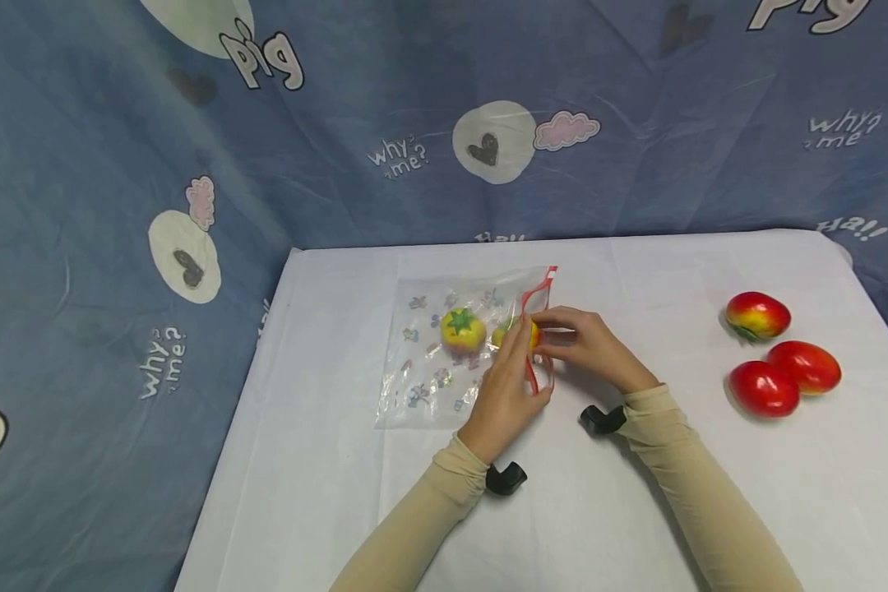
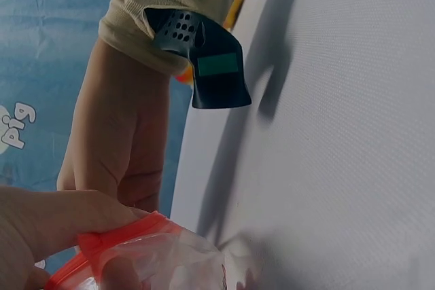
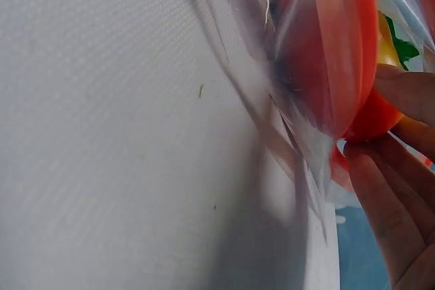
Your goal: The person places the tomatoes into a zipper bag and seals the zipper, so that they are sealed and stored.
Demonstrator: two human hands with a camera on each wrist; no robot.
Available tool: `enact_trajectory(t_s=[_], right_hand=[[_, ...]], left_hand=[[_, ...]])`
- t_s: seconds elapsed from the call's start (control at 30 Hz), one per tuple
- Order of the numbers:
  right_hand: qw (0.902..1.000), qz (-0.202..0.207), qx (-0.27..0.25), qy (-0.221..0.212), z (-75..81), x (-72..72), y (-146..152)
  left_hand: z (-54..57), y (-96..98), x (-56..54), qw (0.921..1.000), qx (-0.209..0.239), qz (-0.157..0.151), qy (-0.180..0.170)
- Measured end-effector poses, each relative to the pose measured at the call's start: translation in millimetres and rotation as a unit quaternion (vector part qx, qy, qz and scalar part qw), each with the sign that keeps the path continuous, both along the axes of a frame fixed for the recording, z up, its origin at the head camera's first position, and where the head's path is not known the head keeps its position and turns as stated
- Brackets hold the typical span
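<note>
A clear zip bag [image 1: 403, 386] with small printed figures and a red zip edge lies flat, its mouth toward the right. Inside it is a yellow-orange tomato [image 1: 464, 330] with a green star-shaped top. My left hand [image 1: 505, 403] grips the bag by its mouth; in the left wrist view the thumb presses on the red zip edge [image 2: 126, 232]. At the mouth, my right hand [image 1: 590, 344] pinches a second, red-and-yellow tomato [image 3: 372, 119] between thumb and fingers. The bag's red edge crosses in front of this tomato in the right wrist view.
Three red fruits lie on the right of the white table [image 1: 303, 460]: one with yellow patches [image 1: 758, 316], two glossy ones [image 1: 805, 367] close together. A black wrist mount [image 1: 506, 478] sticks out at the left cuff, another [image 1: 603, 420] at the right. Blue printed cloth [image 1: 385, 74] hangs behind.
</note>
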State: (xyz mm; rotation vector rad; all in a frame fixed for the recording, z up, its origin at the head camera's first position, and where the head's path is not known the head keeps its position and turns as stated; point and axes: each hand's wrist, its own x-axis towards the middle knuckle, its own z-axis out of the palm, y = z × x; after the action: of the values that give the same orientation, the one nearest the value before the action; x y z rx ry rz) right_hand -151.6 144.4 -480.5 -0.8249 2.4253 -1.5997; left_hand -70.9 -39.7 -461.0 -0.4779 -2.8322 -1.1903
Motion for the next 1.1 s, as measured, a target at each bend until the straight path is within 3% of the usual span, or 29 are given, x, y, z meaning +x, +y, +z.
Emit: enact_trajectory(t_s=[0.23,0.57,1.1], right_hand=[[1.0000,0.008,0.002,0.004,3.0,-5.8,-6.4],[0.9994,0.019,0.006,-0.028,7.8,-10.9,-17.6],[0.9980,0.035,0.035,-0.040,1.5,-16.6,-31.9]], left_hand=[[2.9,0.3,0.4,1.0000,0.000,-0.002,0.000],[2.5,0.1,0.0,0.9997,0.006,-0.010,0.022],[2.0,-1.3,0.9,0.9995,-0.004,-0.012,0.031]])
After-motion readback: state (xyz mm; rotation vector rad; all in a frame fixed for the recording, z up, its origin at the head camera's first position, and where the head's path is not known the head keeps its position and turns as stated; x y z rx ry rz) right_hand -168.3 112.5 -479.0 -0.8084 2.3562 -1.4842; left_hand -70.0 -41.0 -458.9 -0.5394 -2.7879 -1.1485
